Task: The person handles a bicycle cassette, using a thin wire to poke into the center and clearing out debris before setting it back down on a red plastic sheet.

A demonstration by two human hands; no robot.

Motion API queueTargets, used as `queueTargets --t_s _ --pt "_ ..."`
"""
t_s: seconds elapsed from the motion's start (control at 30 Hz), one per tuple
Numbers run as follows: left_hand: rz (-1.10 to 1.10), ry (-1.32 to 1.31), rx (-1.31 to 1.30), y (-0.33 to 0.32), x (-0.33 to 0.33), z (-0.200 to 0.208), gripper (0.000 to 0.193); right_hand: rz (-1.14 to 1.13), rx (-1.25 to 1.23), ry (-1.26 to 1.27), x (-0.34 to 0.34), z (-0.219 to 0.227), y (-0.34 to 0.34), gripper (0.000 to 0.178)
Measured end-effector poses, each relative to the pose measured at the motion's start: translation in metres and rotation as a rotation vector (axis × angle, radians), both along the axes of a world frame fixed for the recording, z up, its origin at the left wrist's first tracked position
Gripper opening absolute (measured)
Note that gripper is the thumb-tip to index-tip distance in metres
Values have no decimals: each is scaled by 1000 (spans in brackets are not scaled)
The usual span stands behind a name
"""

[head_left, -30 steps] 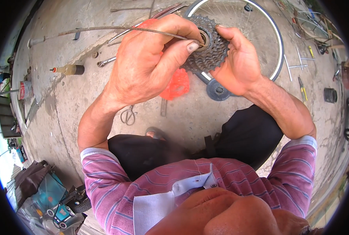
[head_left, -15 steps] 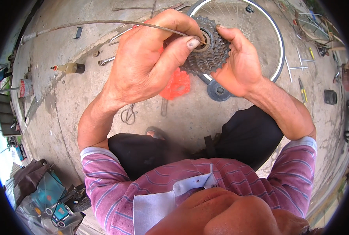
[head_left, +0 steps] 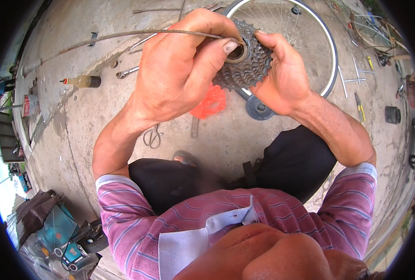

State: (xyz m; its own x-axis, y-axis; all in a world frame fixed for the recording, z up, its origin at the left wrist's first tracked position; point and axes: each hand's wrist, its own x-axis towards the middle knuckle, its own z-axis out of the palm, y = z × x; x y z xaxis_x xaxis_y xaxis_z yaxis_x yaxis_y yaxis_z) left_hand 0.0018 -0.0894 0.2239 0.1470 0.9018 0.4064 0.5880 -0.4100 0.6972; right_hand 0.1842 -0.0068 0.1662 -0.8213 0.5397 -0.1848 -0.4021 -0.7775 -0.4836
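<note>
My right hand (head_left: 284,74) grips a dark, greasy bicycle freewheel (head_left: 252,67) by its toothed right rim, thumb on top. My left hand (head_left: 179,70) pinches a long, thin, rusty rod (head_left: 123,34) between thumb and fingers. The rod's tip is at the round opening in the freewheel's centre; my left thumb partly hides the spot. From there the rod runs leftward, slightly curved, past my knuckles. Below the freewheel, a crumpled red plastic bag (head_left: 210,102) and a dark round disc (head_left: 259,108) lie on the ground.
A bicycle wheel (head_left: 332,51) with a white rim lies beyond my hands. On the concrete floor are a bottle of yellowish liquid (head_left: 84,81), a wrench (head_left: 127,72), scissors (head_left: 152,136), yellow-handled pliers (head_left: 359,107) and a black cylinder (head_left: 392,115). A teal vehicle (head_left: 60,228) stands at lower left.
The rod's far end has dipped lower, and its tip has shifted toward the upper edge of the freewheel's central opening. My left thumb has moved slightly up; my right hand keeps its grip.
</note>
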Motion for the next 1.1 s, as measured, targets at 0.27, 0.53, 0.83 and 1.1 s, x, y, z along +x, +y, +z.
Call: queueTargets --t_s 0.27,0.53,0.83,1.1 --pt "-69 -91 -65 -2 -3 4 17 42 26 67 1 1 2 45" --pt "-23 29 94 2 4 -2 13 43 29 51 1 -1 2 44" --pt "-28 -112 59 -2 -1 -3 16 -29 49 -96 -4 8 -7 42" --pt "-7 -179 32 -3 5 -3 17 -22 49 -64 1 8 -5 43"
